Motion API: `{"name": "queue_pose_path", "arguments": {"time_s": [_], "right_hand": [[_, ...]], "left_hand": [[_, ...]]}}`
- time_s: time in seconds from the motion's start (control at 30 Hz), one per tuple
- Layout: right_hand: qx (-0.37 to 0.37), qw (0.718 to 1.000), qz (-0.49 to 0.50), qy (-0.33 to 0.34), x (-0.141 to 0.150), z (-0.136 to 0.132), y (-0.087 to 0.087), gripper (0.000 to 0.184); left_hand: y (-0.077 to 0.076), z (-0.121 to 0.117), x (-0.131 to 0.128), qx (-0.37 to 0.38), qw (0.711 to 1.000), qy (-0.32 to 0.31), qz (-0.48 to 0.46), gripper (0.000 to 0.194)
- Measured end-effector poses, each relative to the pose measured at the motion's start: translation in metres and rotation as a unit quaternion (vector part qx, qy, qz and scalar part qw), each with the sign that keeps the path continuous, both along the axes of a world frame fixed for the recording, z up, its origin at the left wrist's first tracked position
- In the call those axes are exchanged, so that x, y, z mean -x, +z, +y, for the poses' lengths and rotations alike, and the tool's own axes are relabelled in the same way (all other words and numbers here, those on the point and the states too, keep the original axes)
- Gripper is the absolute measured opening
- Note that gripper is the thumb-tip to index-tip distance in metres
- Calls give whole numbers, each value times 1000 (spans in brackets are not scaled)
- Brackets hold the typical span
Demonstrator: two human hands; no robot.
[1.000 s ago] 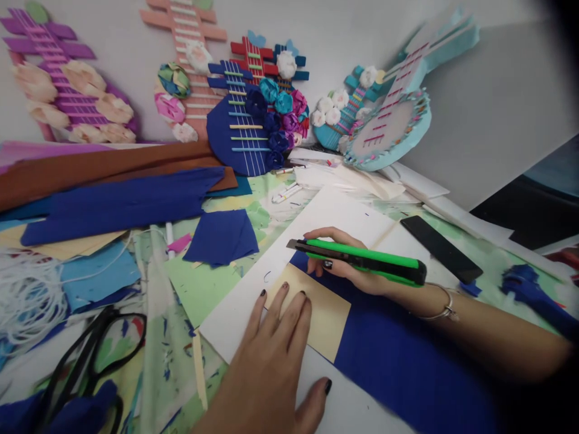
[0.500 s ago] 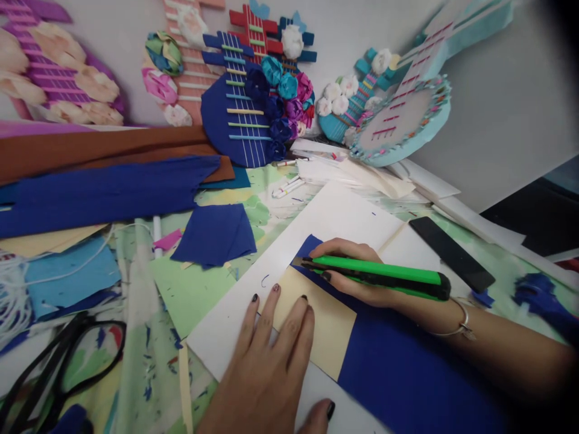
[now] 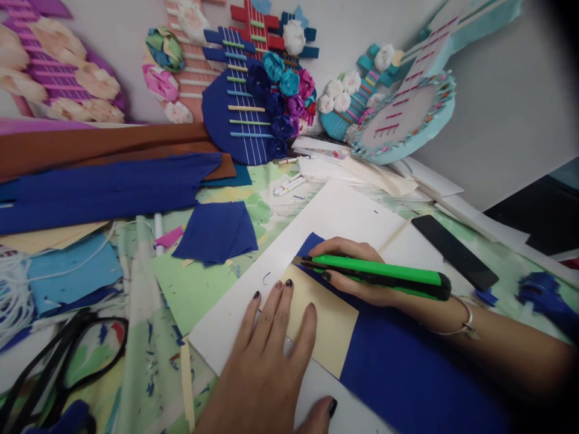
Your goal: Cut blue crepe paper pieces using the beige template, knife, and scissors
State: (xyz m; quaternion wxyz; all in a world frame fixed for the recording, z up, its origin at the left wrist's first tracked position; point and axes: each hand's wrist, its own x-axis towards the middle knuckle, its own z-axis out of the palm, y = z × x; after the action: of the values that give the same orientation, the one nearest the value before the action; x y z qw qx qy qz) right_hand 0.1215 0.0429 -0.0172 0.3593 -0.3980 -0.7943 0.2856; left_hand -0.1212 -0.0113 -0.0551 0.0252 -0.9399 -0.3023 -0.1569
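Observation:
My right hand [image 3: 350, 271] is closed around a green and black utility knife [image 3: 380, 274]. The blade tip points left and rests at the upper left corner of a cream paper rectangle [image 3: 337, 319]. Under that rectangle lies a dark blue sheet [image 3: 398, 361], which shows above it as a narrow strip and spreads out to the lower right. With fingers spread, my left hand [image 3: 271, 355] lies flat over the left part of the cream rectangle. Both papers are on a white board [image 3: 348, 211].
Left of the board are cut blue squares [image 3: 217, 232], a light green sheet [image 3: 194, 289] and black-framed glasses [image 3: 67, 361]. A black phone [image 3: 455, 250] lies at the right. Decorated paper guitars [image 3: 239, 108] lean along the wall, with markers [image 3: 289, 184] before them.
My left hand's fingers have shifted and spread differently, one finger moving toward the middle ones. The knife tip stays at almost the same spot. The camera view has moved slightly.

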Motion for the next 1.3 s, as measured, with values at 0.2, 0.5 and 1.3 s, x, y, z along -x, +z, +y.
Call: {"name": "queue_pose_path", "arguments": {"time_s": [0.2,0.5,1.3], "right_hand": [[-7,1000,-11,0,3,-1,1,32],[-31,999,-37,-10,8,-2,-1,35],[-40,999,-11,-16,6,-4,-3,31]], "left_hand": [[1,0,0,1,1000,-2,3,92],[1,0,0,2,1000,1,5,93],[0,-1,0,-16,1000,4,-2,92]]}}
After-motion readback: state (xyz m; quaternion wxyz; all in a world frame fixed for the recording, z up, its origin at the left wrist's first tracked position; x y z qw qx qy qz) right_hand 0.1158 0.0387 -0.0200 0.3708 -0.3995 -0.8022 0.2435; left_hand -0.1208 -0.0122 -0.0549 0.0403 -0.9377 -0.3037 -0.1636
